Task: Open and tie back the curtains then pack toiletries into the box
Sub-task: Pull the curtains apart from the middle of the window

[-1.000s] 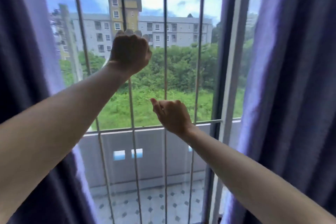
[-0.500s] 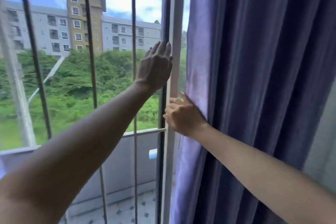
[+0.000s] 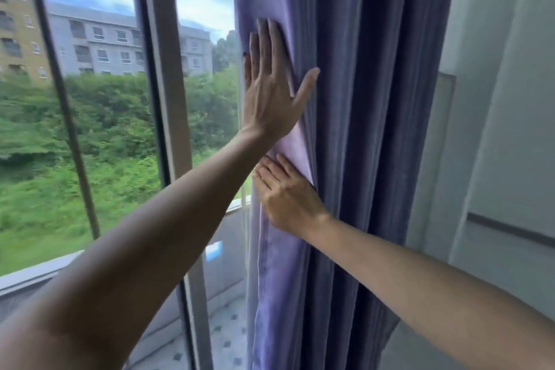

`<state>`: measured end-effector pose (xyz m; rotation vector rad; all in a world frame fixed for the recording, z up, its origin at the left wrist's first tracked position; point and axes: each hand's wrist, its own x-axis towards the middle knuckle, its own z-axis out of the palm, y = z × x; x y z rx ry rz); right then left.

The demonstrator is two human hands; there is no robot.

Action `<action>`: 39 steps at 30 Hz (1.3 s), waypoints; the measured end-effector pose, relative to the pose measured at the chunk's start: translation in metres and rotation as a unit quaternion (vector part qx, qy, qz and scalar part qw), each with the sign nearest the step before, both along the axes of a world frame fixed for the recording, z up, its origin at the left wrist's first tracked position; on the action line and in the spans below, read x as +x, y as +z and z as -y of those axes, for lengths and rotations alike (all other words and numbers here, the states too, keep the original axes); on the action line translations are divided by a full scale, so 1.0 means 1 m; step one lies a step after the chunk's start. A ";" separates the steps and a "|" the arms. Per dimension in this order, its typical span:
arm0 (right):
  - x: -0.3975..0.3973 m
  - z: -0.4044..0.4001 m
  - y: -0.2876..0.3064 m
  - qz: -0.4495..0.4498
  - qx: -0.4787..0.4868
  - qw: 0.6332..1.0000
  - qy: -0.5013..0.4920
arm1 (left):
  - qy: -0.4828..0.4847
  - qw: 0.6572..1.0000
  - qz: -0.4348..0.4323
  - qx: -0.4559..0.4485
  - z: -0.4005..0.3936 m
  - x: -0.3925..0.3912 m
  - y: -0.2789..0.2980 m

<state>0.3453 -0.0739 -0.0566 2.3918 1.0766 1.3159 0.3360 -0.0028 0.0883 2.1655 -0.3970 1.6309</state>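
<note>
The purple curtain (image 3: 360, 129) hangs bunched in deep folds at the right side of the window, with its paler lining showing along the left edge. My left hand (image 3: 270, 90) lies flat on that edge, fingers spread and pointing up, pressing the cloth without gripping it. Just below it, my right hand (image 3: 288, 198) has its fingers laid over the edge fold. Its thumb is hidden behind the cloth. No tie-back, toiletries or box are in view.
A grey window frame post (image 3: 168, 99) and a thin vertical bar (image 3: 60, 99) stand left of the curtain. Trees and buildings lie beyond the glass. A white wall (image 3: 495, 99) is to the right. A tiled balcony floor (image 3: 222, 336) lies below.
The view has swung right. My left hand left the window bar, opened and landed flat on the curtain edge. My right hand went from the window to the curtain and pushed it right.
</note>
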 end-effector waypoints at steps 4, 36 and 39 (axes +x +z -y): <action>0.028 0.028 -0.009 0.007 -0.010 0.998 -0.054 | -0.026 1.000 0.001 -0.012 0.026 0.035 0.003; 0.228 0.184 -0.014 -0.048 0.044 0.979 -0.194 | -0.068 0.997 -0.004 0.035 0.177 0.250 0.033; 0.247 0.205 -0.021 -0.056 0.051 0.977 -0.199 | -0.074 0.997 0.005 0.025 0.202 0.275 0.032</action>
